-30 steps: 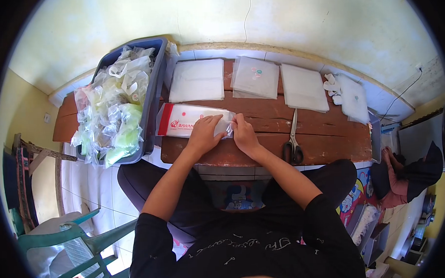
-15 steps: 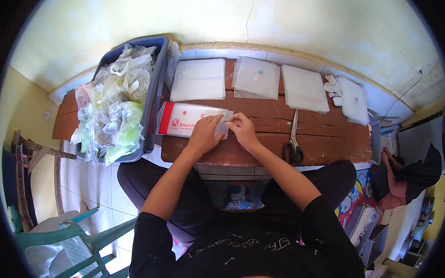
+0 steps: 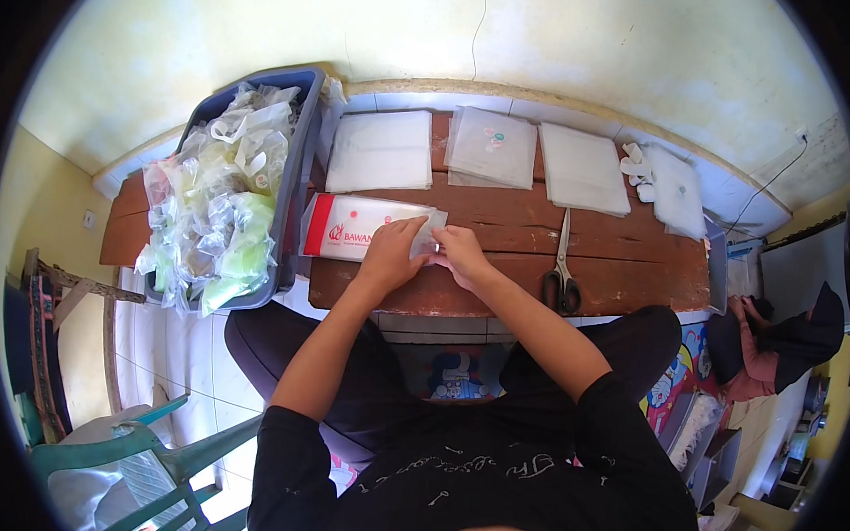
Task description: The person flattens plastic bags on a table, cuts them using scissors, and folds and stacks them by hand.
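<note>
A flat stack of clear plastic bags (image 3: 356,215) with a red band and red "BAWAN…" lettering lies near the front edge of the brown wooden table (image 3: 508,233). My left hand (image 3: 392,255) rests on the stack's right part, its fingers stretched out and covering some of the print. At the stack's right end, my right hand (image 3: 461,253) has its fingers closed on a bag's edge, close beside my left thumb. The exact grip is partly hidden. Scissors (image 3: 560,278) with black handles lie to the right of my hands, blades pointing away from me.
A grey bin (image 3: 296,190) heaped with crumpled plastic bags (image 3: 222,207) stands left. Along the back lie clear bag stacks (image 3: 380,152) and white rolled strips (image 3: 636,169). A green chair (image 3: 160,462) is at lower left; another person (image 3: 788,346) sits at far right.
My right hand has shifted slightly down and inward at the bag's right end, its fingers now lower and nearer my left thumb. My left hand has stayed nearly still.
</note>
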Available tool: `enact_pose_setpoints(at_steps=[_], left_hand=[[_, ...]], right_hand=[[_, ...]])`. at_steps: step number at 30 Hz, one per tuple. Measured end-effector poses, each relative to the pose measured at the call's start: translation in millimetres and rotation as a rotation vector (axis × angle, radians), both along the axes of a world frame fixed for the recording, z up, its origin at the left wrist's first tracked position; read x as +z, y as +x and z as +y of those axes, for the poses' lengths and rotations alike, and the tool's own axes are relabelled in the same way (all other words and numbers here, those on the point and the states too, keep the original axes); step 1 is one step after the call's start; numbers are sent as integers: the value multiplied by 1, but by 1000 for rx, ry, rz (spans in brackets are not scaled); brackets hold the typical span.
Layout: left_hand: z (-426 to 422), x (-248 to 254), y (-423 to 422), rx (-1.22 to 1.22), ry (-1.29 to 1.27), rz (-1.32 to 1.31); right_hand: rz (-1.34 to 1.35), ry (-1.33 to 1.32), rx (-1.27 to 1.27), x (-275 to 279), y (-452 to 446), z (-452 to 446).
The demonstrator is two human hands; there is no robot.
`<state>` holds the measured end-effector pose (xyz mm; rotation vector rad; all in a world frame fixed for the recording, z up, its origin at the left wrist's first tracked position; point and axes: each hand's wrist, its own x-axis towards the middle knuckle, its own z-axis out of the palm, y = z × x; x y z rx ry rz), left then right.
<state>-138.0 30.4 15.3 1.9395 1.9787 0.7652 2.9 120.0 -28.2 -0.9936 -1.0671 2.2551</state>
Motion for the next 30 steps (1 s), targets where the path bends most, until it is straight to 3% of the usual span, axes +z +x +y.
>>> enact_pose_setpoints(at_steps=[7, 10, 12, 13, 18, 25, 30], left_hand=[[0, 1, -2, -8, 26, 4], [0, 0, -2, 1, 11, -4], [-1, 3, -1, -1, -1, -6], [-1, 5, 0, 0, -13, -9], [-1, -2, -2, -5, -1, 15], [-1, 4, -2, 0, -17, -18], [-1, 4, -3, 4, 3, 16]], right_hand=[[32, -101, 51, 20, 4, 0], [15, -36, 61, 12, 4, 6], [-142, 258, 59, 1, 2, 10], [-142, 258, 61, -4, 1, 11], [-30, 4, -28, 18, -8, -2], [-23, 31, 11, 11, -5, 1], [116, -129, 153, 29, -2, 8]])
